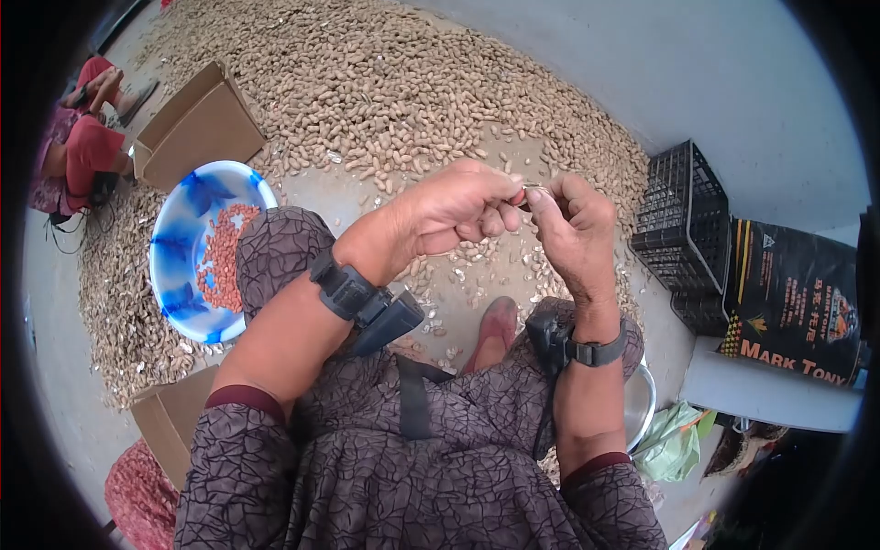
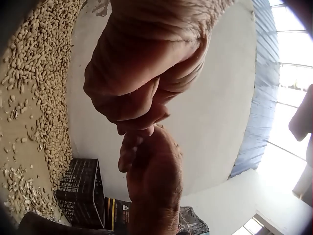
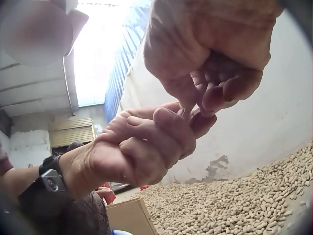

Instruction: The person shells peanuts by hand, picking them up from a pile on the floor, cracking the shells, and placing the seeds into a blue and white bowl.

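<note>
Fingertip to fingertip in front of the body, both hands pinch a small peanut (image 1: 533, 187), its pale shell and a bit of red showing between them in the head view. The left hand (image 1: 463, 209) grips it from the left with thumb and forefinger, other fingers curled in. From the right, the right hand (image 1: 579, 229) holds it with the thumb on top. Fingers hide most of the peanut in both wrist views. By the left knee stands a blue and white basin (image 1: 172, 252) with red shelled kernels (image 1: 220, 261) inside.
A large heap of unshelled peanuts (image 1: 367, 82) covers the floor ahead, up to the wall. Black plastic crates (image 1: 680, 215) and a black printed bag (image 1: 793, 302) stand right. A cardboard box (image 1: 202, 128) and another person (image 1: 92, 142) are left. A metal bowl (image 1: 639, 403) sits by the right arm.
</note>
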### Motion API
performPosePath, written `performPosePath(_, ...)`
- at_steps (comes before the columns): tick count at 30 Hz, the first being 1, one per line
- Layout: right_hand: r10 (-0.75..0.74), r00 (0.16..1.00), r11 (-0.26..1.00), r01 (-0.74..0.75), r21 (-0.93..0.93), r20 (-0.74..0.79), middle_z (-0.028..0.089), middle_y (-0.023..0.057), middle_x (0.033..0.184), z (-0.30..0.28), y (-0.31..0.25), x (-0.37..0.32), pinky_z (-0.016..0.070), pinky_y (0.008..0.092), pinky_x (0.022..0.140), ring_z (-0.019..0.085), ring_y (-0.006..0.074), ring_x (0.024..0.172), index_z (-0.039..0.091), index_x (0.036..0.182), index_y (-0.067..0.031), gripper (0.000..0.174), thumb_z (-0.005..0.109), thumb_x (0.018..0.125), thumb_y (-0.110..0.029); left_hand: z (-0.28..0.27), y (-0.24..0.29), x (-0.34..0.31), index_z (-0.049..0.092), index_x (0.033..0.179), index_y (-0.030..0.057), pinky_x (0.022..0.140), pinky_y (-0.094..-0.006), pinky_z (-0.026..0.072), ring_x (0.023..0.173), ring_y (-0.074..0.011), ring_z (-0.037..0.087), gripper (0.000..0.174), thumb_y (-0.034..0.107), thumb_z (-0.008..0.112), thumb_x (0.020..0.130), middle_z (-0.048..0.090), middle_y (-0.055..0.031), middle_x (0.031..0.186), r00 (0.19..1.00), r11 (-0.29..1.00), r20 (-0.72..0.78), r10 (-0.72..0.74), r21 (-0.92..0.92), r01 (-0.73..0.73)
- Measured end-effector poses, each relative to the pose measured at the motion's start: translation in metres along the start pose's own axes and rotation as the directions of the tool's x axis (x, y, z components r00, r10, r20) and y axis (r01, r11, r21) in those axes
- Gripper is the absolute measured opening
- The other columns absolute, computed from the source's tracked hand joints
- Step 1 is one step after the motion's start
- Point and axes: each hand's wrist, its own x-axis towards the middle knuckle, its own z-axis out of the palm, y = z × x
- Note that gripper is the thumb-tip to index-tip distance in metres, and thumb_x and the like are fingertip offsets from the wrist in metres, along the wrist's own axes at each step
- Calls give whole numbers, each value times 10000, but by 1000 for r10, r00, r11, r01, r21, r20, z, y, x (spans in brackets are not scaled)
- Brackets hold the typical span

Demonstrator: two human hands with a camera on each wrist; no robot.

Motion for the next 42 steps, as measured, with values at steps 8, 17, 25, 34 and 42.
performPosePath(8, 225, 963, 936, -256, 241, 150, 520, 12, 559, -5, -15, -3, 369, 191, 418, 481, 55, 485, 534, 710, 14, 114, 539, 775, -80, 0, 0, -3, 556, 883, 24, 381, -116, 296, 504, -3, 444, 152, 161, 503, 845, 565, 1, 678, 986, 936, 68, 155, 308, -168)
performPosePath(17, 122, 988, 973, -138, 186, 95, 574, 44, 592, 15, -8, -16, 423, 232, 426, 548, 71, 525, 557, 808, 32, 103, 528, 811, -67, 3, -8, -8, 596, 826, 16, 381, -143, 294, 494, -1, 435, 144, 130, 513, 795, 554, 3, 644, 989, 857, -42, 143, 505, -102)
performPosePath(25, -294, 954, 917, 265, -297, -56, 553, 142, 572, 21, -3, -28, 432, 312, 442, 569, 255, 487, 569, 750, -20, 26, 566, 742, -44, 5, -14, -20, 573, 910, 1, 375, -155, 277, 474, -15, 412, 201, 65, 464, 753, 536, -1, 642, 976, 888, -207, 69, 458, 34)
performPosePath(34, 553, 566, 761, -45, -647, 612, 541, 157, 558, 22, 59, -35, 431, 370, 537, 551, 262, 515, 611, 694, -11, 257, 599, 737, -264, -7, 33, -54, 529, 951, -54, 339, -119, 220, 449, -2, 333, 208, 116, 447, 864, 505, -12, 679, 975, 975, -182, 127, 205, -88)
performPosePath(42, 568, 581, 822, -379, -425, 583, 600, 222, 816, 129, 163, -68, 450, 374, 740, 589, 318, 836, 597, 818, 26, 416, 604, 727, -379, -1, 43, -64, 523, 970, -56, 338, -119, 200, 442, 2, 335, 204, 97, 459, 852, 521, -4, 669, 965, 970, -170, 201, 169, -173)
